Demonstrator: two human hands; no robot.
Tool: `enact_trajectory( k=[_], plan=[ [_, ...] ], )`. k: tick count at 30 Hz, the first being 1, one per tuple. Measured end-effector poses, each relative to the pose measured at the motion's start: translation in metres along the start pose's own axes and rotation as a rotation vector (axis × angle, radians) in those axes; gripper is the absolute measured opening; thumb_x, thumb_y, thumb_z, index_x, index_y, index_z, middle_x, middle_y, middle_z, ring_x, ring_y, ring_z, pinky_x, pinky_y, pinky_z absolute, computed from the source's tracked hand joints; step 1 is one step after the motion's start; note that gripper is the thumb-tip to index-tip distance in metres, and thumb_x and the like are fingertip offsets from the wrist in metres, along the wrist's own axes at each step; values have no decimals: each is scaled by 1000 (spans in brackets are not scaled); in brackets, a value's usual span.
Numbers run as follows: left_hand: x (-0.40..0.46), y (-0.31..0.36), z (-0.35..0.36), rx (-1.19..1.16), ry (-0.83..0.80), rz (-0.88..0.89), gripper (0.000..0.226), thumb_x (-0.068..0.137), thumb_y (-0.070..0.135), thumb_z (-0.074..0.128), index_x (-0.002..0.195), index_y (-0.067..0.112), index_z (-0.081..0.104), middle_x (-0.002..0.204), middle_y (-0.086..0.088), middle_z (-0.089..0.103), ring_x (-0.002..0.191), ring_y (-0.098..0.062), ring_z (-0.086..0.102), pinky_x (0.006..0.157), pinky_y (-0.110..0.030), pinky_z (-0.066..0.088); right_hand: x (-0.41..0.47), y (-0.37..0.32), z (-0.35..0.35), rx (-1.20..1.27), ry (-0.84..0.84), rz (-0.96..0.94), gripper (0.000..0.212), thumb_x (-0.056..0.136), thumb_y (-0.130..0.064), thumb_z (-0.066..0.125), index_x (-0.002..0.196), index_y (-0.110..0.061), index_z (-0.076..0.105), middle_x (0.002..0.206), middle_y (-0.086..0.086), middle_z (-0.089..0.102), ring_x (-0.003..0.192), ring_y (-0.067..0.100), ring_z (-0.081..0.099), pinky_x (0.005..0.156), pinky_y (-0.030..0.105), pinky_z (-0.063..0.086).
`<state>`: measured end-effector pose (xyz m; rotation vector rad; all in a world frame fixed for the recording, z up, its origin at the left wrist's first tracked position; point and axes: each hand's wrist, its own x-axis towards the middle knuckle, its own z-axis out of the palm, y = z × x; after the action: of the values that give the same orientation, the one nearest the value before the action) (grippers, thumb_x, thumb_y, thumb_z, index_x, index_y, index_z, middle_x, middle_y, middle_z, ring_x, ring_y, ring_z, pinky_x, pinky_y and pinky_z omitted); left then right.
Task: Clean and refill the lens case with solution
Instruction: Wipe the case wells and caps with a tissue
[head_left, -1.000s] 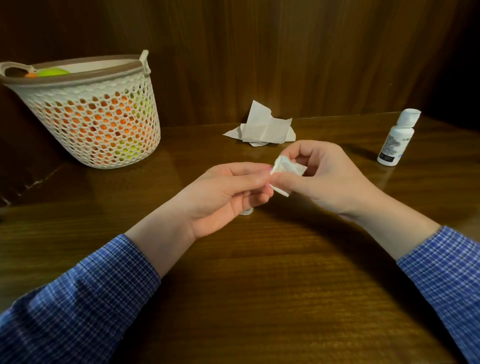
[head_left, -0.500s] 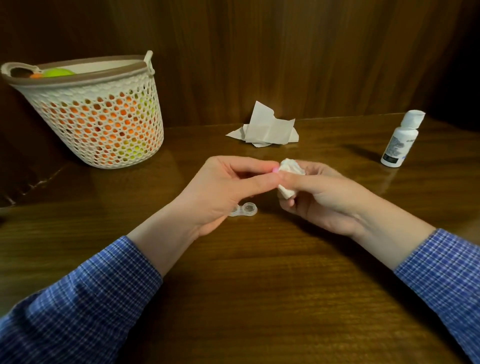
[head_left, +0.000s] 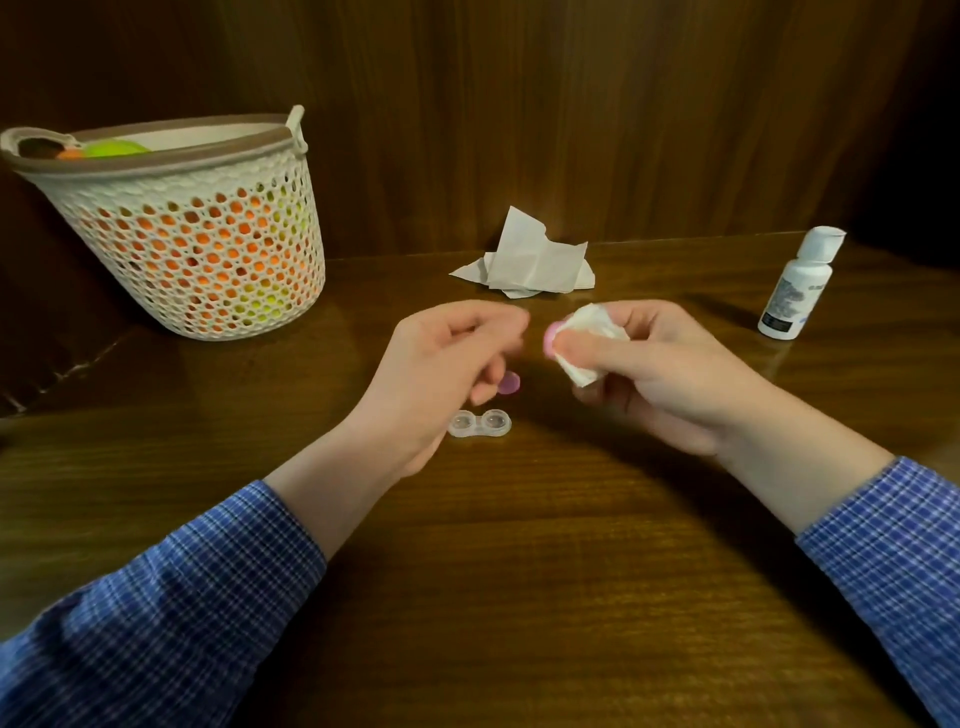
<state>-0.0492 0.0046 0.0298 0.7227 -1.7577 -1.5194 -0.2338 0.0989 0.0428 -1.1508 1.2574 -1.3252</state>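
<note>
The clear lens case (head_left: 480, 423) lies open on the wooden table (head_left: 519, 597), both wells uncovered, just below my left hand (head_left: 441, 374). The left hand's fingers are curled and blurred, and a pink cap (head_left: 508, 383) sits tilted at the tips of its lower fingers, apparently held there. My right hand (head_left: 660, 374) grips a crumpled white tissue (head_left: 589, 332) pressed around a second pink cap (head_left: 550, 338), which peeks out on the left. The two hands are a small gap apart. A white solution bottle (head_left: 792, 288) stands closed at the right.
A pile of loose white tissues (head_left: 530, 257) lies at the back of the table, against the wooden wall. At the back left a white mesh basket (head_left: 208, 291) holds orange and green balls.
The hands, pressed together over the tissue before, have separated. The left hand pulled back to the left, and the lens case and both pink caps have come into view.
</note>
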Motion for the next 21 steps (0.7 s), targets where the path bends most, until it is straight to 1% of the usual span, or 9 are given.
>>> enact_trajectory(
  k=[2, 4, 7, 10, 13, 15, 17, 19, 21],
  plan=[
    [2, 0, -2, -65, -110, -212, 30, 96, 36, 64, 104, 10, 78, 84, -8, 65, 61, -7, 52, 48, -18, 40, -2, 0, -2, -310, 49, -147, 6, 83, -23, 80, 88, -22, 83, 83, -2, 76, 74, 9, 67, 62, 20, 53],
    [3, 4, -1, -110, -246, -331, 32, 86, 42, 68, 94, 13, 82, 80, -4, 66, 59, -7, 50, 47, -18, 36, -3, 2, -2, -536, 41, -251, 11, 83, -28, 79, 92, -24, 82, 87, -5, 77, 80, 11, 68, 66, 21, 53],
    [2, 8, -1, -196, -339, -418, 25, 79, 33, 73, 90, 13, 84, 80, -4, 70, 59, -7, 51, 45, -16, 37, -5, 3, -1, -641, 41, -315, 15, 81, -34, 77, 94, -28, 80, 89, -14, 76, 88, 8, 68, 71, 18, 54],
    [1, 7, -4, -269, -344, -443, 27, 76, 23, 75, 95, 5, 82, 82, -7, 69, 60, -8, 53, 47, -15, 43, -5, 6, 1, -615, 49, -337, 13, 80, -29, 82, 93, -25, 79, 88, -11, 76, 85, 8, 69, 71, 18, 55],
    [-2, 6, -3, -262, -282, -317, 35, 71, 23, 78, 100, 4, 81, 84, -8, 68, 64, -7, 56, 54, -16, 49, -4, 12, 8, -314, 88, -219, 13, 79, -19, 85, 89, -18, 76, 80, -5, 75, 73, 9, 68, 62, 19, 55],
    [-2, 5, -3, -250, -238, -179, 39, 70, 25, 80, 103, 6, 81, 84, -9, 69, 67, -8, 57, 57, -16, 51, -4, 13, 12, 31, 18, -43, 12, 76, -19, 83, 84, -15, 76, 74, -1, 72, 64, 7, 64, 57, 19, 52],
    [-3, 3, -3, -212, -223, -2, 32, 76, 24, 78, 104, 8, 81, 84, -9, 69, 71, -13, 57, 60, -18, 51, -3, 11, 17, 406, -96, 184, 11, 75, -16, 83, 85, -12, 80, 74, 2, 70, 57, 7, 58, 54, 18, 50],
    [-3, 3, -1, -114, -199, 161, 27, 81, 19, 75, 106, 9, 80, 88, -8, 72, 75, -16, 60, 64, -20, 52, -4, 11, 20, 709, -162, 377, 35, 72, -10, 84, 105, -7, 74, 79, 7, 68, 54, 7, 52, 51, 18, 51],
    [-3, 2, 0, 3, -170, 283, 28, 84, 15, 73, 111, 8, 77, 95, -8, 75, 85, -21, 68, 70, -28, 58, -5, 13, 20, 881, -201, 462, 54, 73, -8, 83, 122, -10, 62, 78, 7, 64, 54, 8, 51, 50, 19, 51]
  ],
)
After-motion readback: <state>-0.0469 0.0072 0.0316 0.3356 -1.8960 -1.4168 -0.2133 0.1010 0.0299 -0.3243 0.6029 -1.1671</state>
